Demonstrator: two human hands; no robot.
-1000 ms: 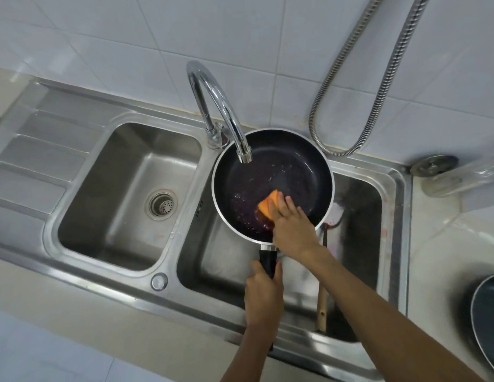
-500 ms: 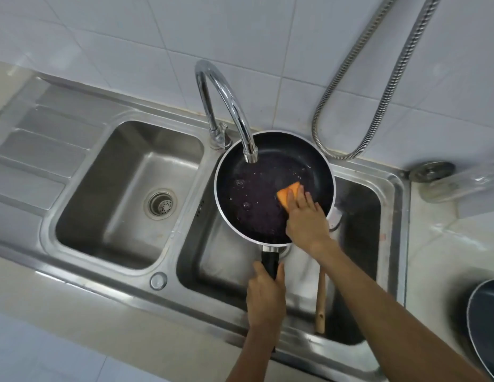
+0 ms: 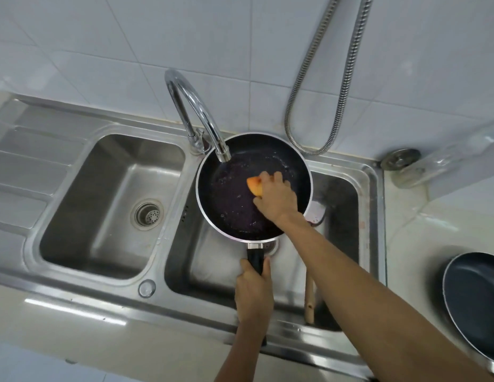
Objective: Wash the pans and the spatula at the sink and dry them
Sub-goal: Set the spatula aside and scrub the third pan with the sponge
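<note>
Bare left hand (image 3: pixel 254 296) and right hand (image 3: pixel 277 199), bare forearms (image 3: pixel 378 304)

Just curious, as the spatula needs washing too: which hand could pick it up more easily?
Probably the right hand: the spatula lies in the sink under that forearm, and that hand only holds a sponge. The left hand grips the pan handle, holding it up.
</note>
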